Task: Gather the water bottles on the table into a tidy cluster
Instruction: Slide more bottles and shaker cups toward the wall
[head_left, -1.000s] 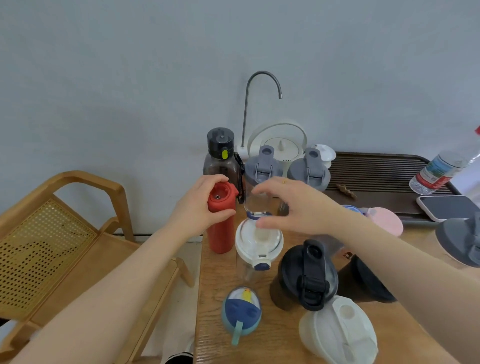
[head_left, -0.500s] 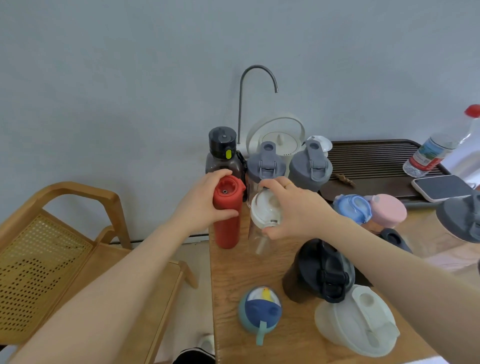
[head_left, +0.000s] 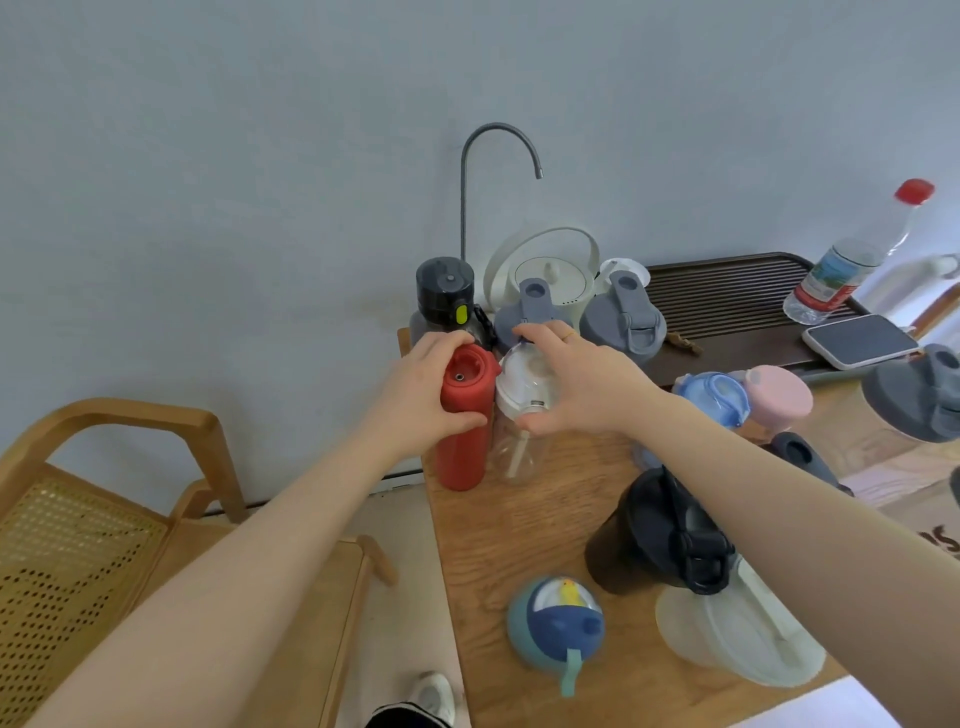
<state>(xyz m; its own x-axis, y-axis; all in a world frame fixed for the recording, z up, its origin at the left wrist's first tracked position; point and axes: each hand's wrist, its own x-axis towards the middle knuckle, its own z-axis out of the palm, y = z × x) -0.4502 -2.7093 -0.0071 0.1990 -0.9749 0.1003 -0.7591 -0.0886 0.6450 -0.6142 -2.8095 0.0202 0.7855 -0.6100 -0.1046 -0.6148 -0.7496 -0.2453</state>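
My left hand (head_left: 421, 395) is wrapped around the top of a red bottle (head_left: 462, 447) standing near the table's left edge. My right hand (head_left: 582, 384) grips the white lid of a clear bottle (head_left: 517, 441) that stands touching the red one. Right behind them are a dark bottle with a black cap (head_left: 444, 291) and two grey-lidded bottles (head_left: 524, 317) (head_left: 623, 322). Nearer me stand a black-lidded bottle (head_left: 660, 530), a frosted white bottle (head_left: 737, 634) and a small blue child's cup (head_left: 558, 623). A light blue lid (head_left: 714, 397) and a pink lid (head_left: 776, 397) show to the right.
A white kettle (head_left: 550, 265) under a curved tap (head_left: 498, 156) stands at the back. A dark slatted tray (head_left: 727, 301) holds a phone (head_left: 860, 340) and a plastic bottle with a red cap (head_left: 852, 260). A wooden chair (head_left: 104, 519) is left of the table (head_left: 519, 535).
My right hand took the clear white-lidded bottle and carried it back and left until it stood against the red bottle. My left hand stayed on the red bottle.
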